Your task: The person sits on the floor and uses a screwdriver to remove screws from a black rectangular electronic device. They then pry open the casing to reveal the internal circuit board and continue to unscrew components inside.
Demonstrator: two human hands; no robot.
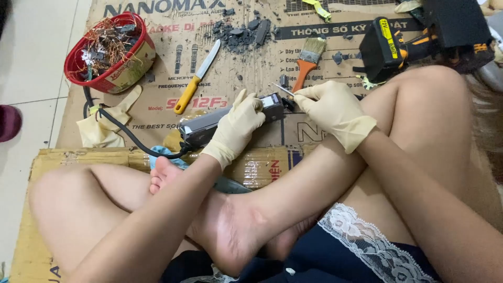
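Grey metal power-supply box [225, 123]: on cardboard sheet [157, 112], long axis rising rightward.
Left hand [238, 126]: gloved, clasped over box.
Right hand [332, 110]: pinching thin metal tool [284, 90] at box's right end.

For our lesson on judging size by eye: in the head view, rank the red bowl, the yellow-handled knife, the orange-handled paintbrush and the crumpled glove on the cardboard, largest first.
1. Red bowl, clearly largest.
2. Crumpled glove and yellow-handled knife: too alike to rank; the knife is longer but thinner.
3. Orange-handled paintbrush, smallest.
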